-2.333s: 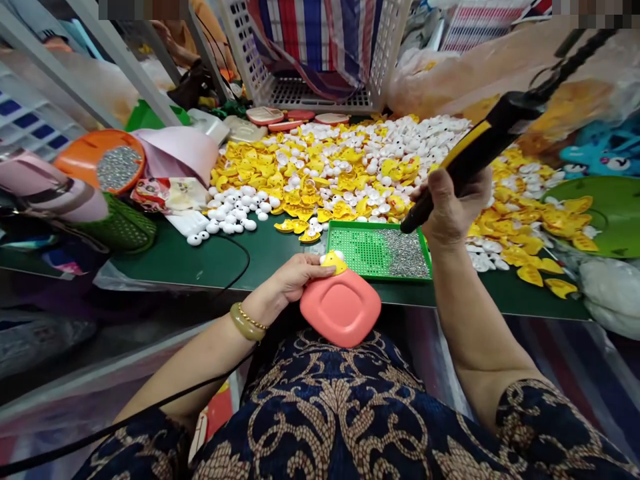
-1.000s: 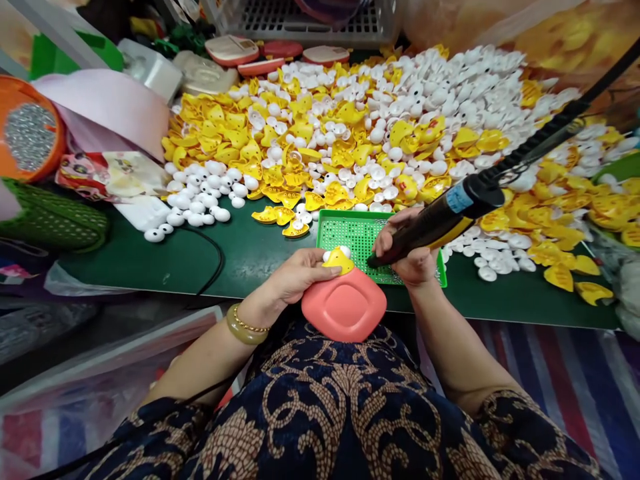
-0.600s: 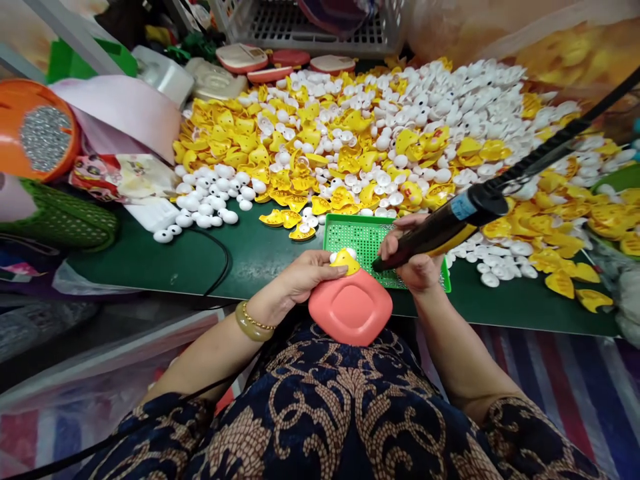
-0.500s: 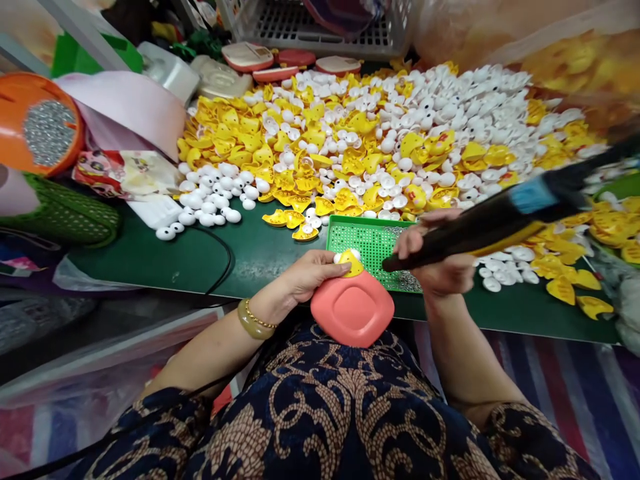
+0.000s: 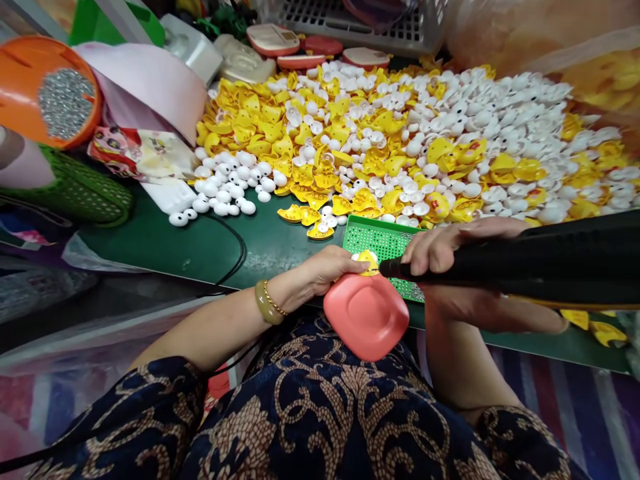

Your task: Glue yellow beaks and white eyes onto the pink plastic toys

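Observation:
Between thumb and fingers, my left hand (image 5: 327,270) grips a coral plastic piece (image 5: 367,317) with a rounded, raised panel. At its top sits a small yellow beak-like part (image 5: 369,261) with white eye pieces beside it. My right hand (image 5: 450,267) is wrapped round a black electric screwdriver (image 5: 550,260), held almost level. Its tip points left and meets the yellow part, where a thin bit or screw shows. Behind both hands lies a green perforated tray (image 5: 383,237) with small metal screws (image 5: 414,291) in it, partly covered by my right hand.
A large heap of yellow parts (image 5: 260,113) and white eye parts (image 5: 480,113) spreads over the green table (image 5: 280,257). At left an orange tub (image 5: 17,87) holds screws, near a green basket (image 5: 90,187). A black cable (image 5: 240,243) crosses the table edge.
The screwdriver has swung down to nearly level, and its tip has come left from above the tray to the yellow part. The whole view has shifted a little.

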Available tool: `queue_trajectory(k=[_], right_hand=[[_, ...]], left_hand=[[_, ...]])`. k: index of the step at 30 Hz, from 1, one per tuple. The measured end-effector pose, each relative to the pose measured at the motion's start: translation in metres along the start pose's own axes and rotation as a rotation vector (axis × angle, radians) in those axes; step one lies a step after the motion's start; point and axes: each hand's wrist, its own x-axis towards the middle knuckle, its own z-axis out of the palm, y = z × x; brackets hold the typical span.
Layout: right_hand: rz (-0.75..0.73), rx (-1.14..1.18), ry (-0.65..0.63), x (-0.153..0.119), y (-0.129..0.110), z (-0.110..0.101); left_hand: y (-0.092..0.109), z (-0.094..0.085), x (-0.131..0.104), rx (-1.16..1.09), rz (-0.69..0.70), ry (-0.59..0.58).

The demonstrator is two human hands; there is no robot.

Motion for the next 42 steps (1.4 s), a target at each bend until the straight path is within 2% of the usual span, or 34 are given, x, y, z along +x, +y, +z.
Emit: queue_trajectory(k=[12, 18, 23, 27, 30, 33, 35, 37, 39, 42], right_hand=[[-0.003, 0.020, -0.112, -0.011, 0.031, -0.012], [0.075, -0.001, -0.175, -0.016, 0.041, -0.017], [0.151, -0.011, -0.090, -0.020, 0.038, -0.009], [0.149, 0.083, -0.049, -0.008, 0.024, 0.004], [0.051, 0.152, 0.011, 0.011, 0.005, 0.003], [-0.109, 0.132, 0.136, 0.023, -0.004, -0.011], [-0.111, 0.086, 0.142, 0.020, 0.004, -0.024], [-0.028, 0.077, 0.111, 0.010, 0.021, -0.034], [0.056, 0.094, 0.098, -0.002, 0.040, -0.039], [0.094, 0.128, 0.086, -0.014, 0.060, -0.040]], left_hand=[[-0.004, -0.002, 0.003, -0.023, 0.025, -0.015], [-0.002, -0.003, -0.002, -0.048, 0.058, -0.031], [-0.003, 0.001, -0.006, -0.087, 0.064, -0.027], [0.000, 0.001, -0.003, -0.067, 0.085, -0.022], [0.017, -0.012, -0.005, 0.033, 0.144, -0.003], [0.045, -0.034, -0.017, 0.179, 0.214, 0.103], [0.061, -0.048, -0.027, 0.248, 0.251, 0.151], [0.069, -0.057, -0.035, 0.279, 0.269, 0.164], [0.069, -0.058, -0.037, 0.280, 0.264, 0.127], [0.059, -0.053, -0.028, 0.246, 0.222, 0.016]])
